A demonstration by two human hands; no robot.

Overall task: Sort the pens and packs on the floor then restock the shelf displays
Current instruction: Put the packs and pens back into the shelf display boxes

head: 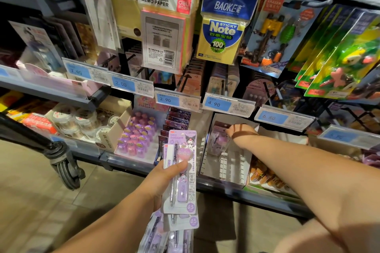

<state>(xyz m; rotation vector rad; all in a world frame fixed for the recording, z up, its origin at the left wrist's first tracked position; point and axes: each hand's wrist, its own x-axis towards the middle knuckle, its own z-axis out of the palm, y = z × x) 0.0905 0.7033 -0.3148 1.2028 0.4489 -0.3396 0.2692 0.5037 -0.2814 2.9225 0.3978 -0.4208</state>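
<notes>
The left hand (162,174) is gripping a stack of purple packs (183,191) reading "KUROMI" and "0.5", below-left of the "4.90" tag (218,104). The right hand (241,131) is reaching into the white box (226,164) under that tag, at another pack (218,139); its fingers are hidden, so I cannot tell its grip.

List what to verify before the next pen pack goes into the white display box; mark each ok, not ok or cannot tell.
1. Left hand grips the Kuromi pen packs, thumb across the top one: ok.
2. Right hand is inside the white display box: ok.
3. Box has bare slots at the front: ok.
4. Right hand is free for another pack: cannot tell, fingers hidden.
5. The pack standing at the box's back matches the held ones: cannot tell, blurred.
6. The 4.90 price tag above the box suits these packs: cannot tell.
</notes>
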